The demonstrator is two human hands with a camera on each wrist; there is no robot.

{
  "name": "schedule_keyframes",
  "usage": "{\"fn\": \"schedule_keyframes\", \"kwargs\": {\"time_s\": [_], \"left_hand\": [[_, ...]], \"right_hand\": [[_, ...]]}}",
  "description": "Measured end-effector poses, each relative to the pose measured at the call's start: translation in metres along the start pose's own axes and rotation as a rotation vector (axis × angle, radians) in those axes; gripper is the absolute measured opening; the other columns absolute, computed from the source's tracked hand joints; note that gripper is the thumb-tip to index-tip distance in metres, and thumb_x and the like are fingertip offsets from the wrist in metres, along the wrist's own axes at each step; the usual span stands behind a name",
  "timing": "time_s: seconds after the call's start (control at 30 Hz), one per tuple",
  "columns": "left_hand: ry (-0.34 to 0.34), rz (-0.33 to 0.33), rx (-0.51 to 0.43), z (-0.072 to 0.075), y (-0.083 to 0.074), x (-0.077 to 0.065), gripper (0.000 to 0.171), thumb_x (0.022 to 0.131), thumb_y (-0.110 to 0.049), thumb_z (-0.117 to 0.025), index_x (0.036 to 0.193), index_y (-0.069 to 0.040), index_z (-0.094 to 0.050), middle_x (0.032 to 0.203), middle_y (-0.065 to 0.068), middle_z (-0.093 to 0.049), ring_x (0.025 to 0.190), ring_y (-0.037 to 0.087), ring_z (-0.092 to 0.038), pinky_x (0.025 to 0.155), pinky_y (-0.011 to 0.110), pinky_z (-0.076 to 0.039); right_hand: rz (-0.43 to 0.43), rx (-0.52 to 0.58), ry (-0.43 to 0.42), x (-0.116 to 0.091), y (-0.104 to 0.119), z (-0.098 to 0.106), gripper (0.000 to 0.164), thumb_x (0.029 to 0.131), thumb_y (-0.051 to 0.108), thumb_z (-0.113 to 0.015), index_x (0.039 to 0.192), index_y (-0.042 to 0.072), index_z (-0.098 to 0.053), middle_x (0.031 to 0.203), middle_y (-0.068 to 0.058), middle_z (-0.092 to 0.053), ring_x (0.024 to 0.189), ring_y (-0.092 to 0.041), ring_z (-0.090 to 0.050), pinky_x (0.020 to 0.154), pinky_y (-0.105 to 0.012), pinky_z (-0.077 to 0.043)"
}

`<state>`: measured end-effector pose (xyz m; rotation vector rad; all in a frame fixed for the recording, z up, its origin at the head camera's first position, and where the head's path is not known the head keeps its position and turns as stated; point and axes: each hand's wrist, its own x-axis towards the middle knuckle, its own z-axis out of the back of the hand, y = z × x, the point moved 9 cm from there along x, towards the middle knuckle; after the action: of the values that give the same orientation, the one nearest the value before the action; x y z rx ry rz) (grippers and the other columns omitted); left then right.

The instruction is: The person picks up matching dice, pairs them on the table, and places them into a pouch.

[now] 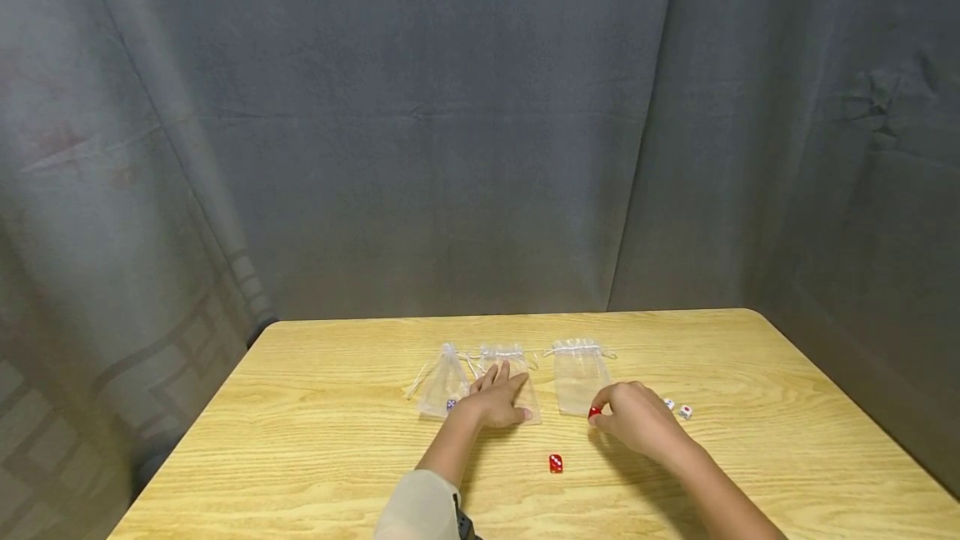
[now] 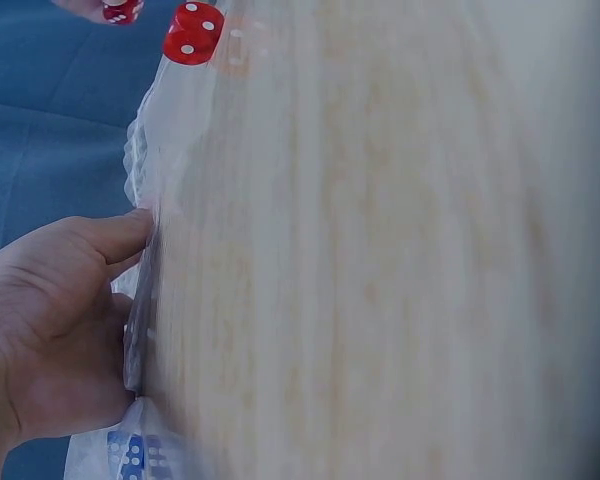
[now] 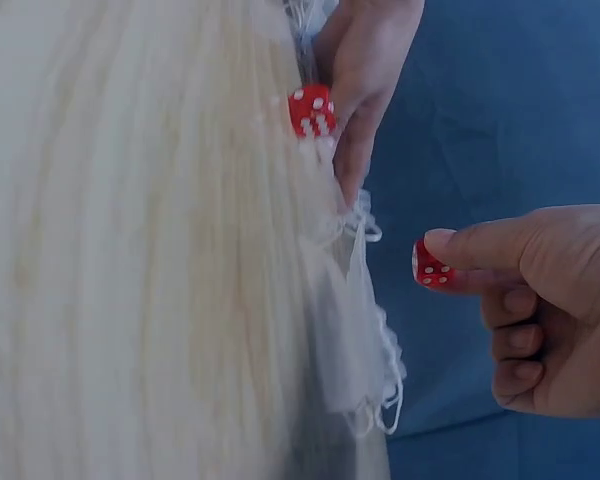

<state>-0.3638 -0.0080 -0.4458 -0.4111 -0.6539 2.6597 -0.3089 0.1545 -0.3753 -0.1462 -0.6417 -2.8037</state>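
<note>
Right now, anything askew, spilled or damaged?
Nothing plainly spilled or damaged. Only the left bag stands out: its top is gathered to a point, blue die showing through, while the right bag lies flat, top spread.

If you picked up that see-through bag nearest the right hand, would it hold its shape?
Probably not: the bag looks floppy, its sheer fabric lying flat on the table. It's likely very light, being so thin and see-through. Its drawstring, sticking out at both sides, might dangle.

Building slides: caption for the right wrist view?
Right hand pinches a red, white-pipped cubic die near a sheer white fabric drawstring bag.
</note>
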Motion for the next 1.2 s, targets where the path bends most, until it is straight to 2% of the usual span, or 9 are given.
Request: {"fn": "schedule_keyframes", "kwargs": {"time_s": [0.1,0.17,0.3,0.43,0.53,0.67,0.93,1.2], "left_hand": [[0.000,0.000,0.001,0.000,0.000,0.000,0.063,0.089,-0.033,-0.059,0.144,-0.016,-0.033,0.152,0.014,-0.011,0.139,0.030,-0.004,0.107,0.050,-0.008],[0.000,-0.001,0.002,0.000,0.000,0.000,0.063,0.089,-0.033,-0.058,0.144,-0.016,-0.033,0.152,0.015,-0.011,0.139,0.030,-0.005,0.107,0.050,-0.008],[-0.001,-0.001,0.002,0.000,0.000,0.000,0.063,0.089,-0.033,-0.059,0.144,-0.016,-0.033,0.152,0.015,-0.011,0.139,0.030,-0.005,0.107,0.050,-0.008],[-0.005,0.000,0.007,0.000,0.000,-0.001,0.063,0.089,-0.033,-0.059,0.144,-0.015,-0.034,0.152,0.015,-0.011,0.139,0.030,-0.005,0.107,0.050,-0.008],[-0.011,0.004,0.021,0.000,0.000,0.000,0.063,0.089,-0.034,-0.059,0.143,-0.015,-0.034,0.152,0.015,-0.012,0.139,0.030,-0.006,0.107,0.050,-0.009],[-0.015,0.009,0.030,0.001,-0.001,0.001,0.063,0.089,-0.034,-0.059,0.143,-0.016,-0.034,0.152,0.015,-0.013,0.139,0.030,-0.006,0.107,0.049,-0.009],[-0.013,0.005,0.022,0.001,-0.002,0.001,0.062,0.089,-0.033,-0.058,0.144,-0.015,-0.034,0.152,0.015,-0.012,0.139,0.030,-0.006,0.107,0.049,-0.009],[-0.012,0.011,0.019,0.000,0.000,0.001,0.062,0.089,-0.034,-0.058,0.144,-0.017,-0.034,0.152,0.014,-0.012,0.139,0.029,-0.006,0.107,0.048,-0.009]], "right_hand": [[0.022,-0.001,0.008,-0.002,0.009,-0.001,0.006,0.074,0.014,-0.075,0.076,0.016,-0.070,0.051,0.007,-0.040,0.042,-0.005,-0.026,0.042,-0.021,-0.024],[0.045,-0.008,0.009,-0.003,0.015,-0.001,0.006,0.074,0.013,-0.076,0.075,0.016,-0.070,0.054,0.007,-0.046,0.044,-0.006,-0.029,0.043,-0.022,-0.026],[0.091,-0.021,0.029,-0.006,0.026,-0.004,0.007,0.072,0.014,-0.076,0.075,0.015,-0.070,0.074,0.005,-0.063,0.053,-0.007,-0.039,0.050,-0.026,-0.035],[0.133,-0.017,0.076,-0.010,0.037,-0.010,0.009,0.072,0.014,-0.077,0.079,0.012,-0.071,0.085,-0.001,-0.067,0.056,-0.007,-0.044,0.050,-0.026,-0.039],[0.176,-0.028,0.103,-0.013,0.043,-0.014,0.011,0.071,0.014,-0.077,0.079,0.010,-0.071,0.085,-0.003,-0.068,0.059,-0.009,-0.050,0.050,-0.027,-0.041],[0.215,-0.050,0.136,-0.015,0.049,-0.019,0.015,0.068,0.016,-0.080,0.078,0.010,-0.071,0.083,-0.004,-0.068,0.070,-0.015,-0.059,0.056,-0.031,-0.045],[0.280,-0.070,0.194,-0.018,0.052,-0.027,0.015,0.066,0.016,-0.081,0.075,0.011,-0.071,0.071,0.006,-0.064,0.057,-0.004,-0.047,0.052,-0.026,-0.040],[0.264,-0.054,0.278,-0.021,0.050,-0.036,0.015,0.069,0.015,-0.080,0.078,0.008,-0.071,0.067,0.009,-0.060,0.056,-0.003,-0.047,0.052,-0.024,-0.042]]}}
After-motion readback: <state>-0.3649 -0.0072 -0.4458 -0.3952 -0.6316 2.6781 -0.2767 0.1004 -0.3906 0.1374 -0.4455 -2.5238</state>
